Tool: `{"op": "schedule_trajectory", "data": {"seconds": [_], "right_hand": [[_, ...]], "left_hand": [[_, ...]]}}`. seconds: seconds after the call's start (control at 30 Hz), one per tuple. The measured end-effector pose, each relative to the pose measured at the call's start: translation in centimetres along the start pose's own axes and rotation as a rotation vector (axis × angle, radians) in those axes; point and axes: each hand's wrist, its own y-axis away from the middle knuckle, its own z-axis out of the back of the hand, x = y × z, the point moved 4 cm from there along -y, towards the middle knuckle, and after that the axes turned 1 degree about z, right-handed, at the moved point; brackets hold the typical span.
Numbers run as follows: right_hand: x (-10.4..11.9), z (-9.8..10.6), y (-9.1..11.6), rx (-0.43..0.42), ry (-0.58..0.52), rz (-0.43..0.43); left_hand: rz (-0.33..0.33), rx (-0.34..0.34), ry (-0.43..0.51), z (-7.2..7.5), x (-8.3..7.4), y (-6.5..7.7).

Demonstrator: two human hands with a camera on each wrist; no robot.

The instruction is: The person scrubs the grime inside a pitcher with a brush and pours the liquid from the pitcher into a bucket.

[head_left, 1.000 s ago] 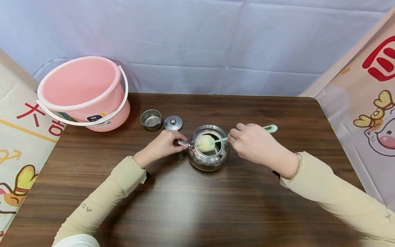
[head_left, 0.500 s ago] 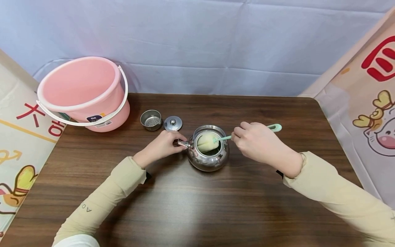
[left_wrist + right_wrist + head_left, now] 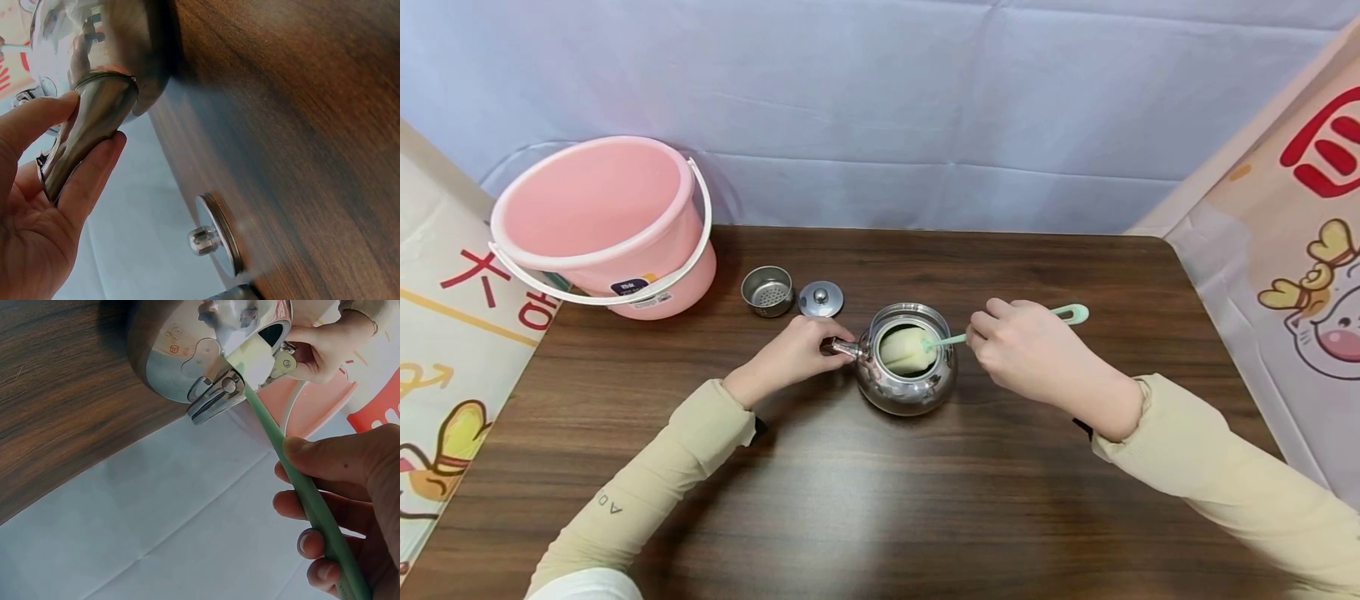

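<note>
A shiny metal teapot (image 3: 898, 396) stands uncovered on the table. My left hand (image 3: 790, 357) grips its spout (image 3: 103, 115), thumb on one side and fingers on the other in the left wrist view. My right hand (image 3: 1026, 346) holds the pale green handle (image 3: 300, 487) of a sponge brush, with thumb and curled fingers round it. The brush's cream sponge head (image 3: 907, 350) sits in the teapot's mouth; how deep it reaches is hidden. In the right wrist view, the teapot's metal bail handle (image 3: 209, 403) is folded down at its side.
Left of the teapot, a knobbed metal lid (image 3: 820, 300) lies beside a small perforated strainer cup (image 3: 767, 292). A pink bucket (image 3: 677, 287) with a white handle stands at the back left. A pale cloth (image 3: 880, 108) hangs behind the table (image 3: 850, 517).
My right hand has shifted slightly to the right with the sponge brush, and the sponge head has moved within the teapot's mouth. The left hand and the teapot have stayed put.
</note>
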Motion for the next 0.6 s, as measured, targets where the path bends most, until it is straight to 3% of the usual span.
{"op": "schedule_trajectory", "data": {"seconds": [0.6], "right_hand": [[0.66, 0.55, -0.1, -0.035, -0.022, -0.002]], "left_hand": [[0.005, 0.003, -0.009, 0.0, -0.01, -0.06]]}}
